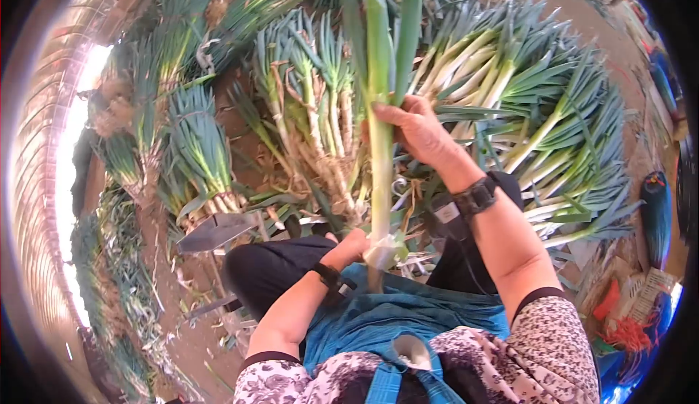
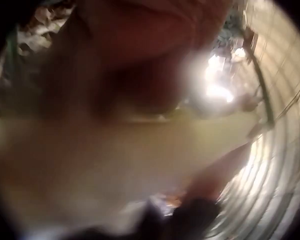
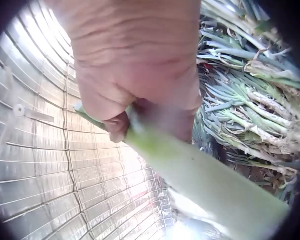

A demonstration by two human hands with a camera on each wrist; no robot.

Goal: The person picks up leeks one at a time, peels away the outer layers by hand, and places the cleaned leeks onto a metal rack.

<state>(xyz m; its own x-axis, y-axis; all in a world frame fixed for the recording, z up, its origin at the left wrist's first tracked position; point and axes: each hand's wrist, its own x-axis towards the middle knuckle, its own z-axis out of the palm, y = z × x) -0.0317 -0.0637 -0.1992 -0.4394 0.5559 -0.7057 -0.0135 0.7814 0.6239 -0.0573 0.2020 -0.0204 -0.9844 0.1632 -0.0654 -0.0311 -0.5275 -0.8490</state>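
A thick green onion [image 1: 381, 171] stands upright before my lap, its green leaves rising out of the top of the head view. My right hand [image 1: 424, 133] grips it where pale stalk turns green, thumb across the front. Around the lower white stalk, my left hand [image 1: 351, 247] holds on beside a loose pale piece of outer skin [image 1: 387, 250]. In the left wrist view the fingers [image 2: 140, 60] lie blurred along the stalk [image 2: 210, 132]. The right wrist view shows the fingers wrapped round the stalk [image 3: 205, 182], which slants down to the right.
Cleaned green onions [image 1: 539, 142] lie fanned out in a pile at the right. Uncleaned bunches with dry roots [image 1: 320, 127] lean ahead, and more bunches [image 1: 196, 145] stand at the left. A flat grey metal piece [image 1: 218, 233] juts out by the left knee. Peelings [image 1: 138, 273] litter the ground.
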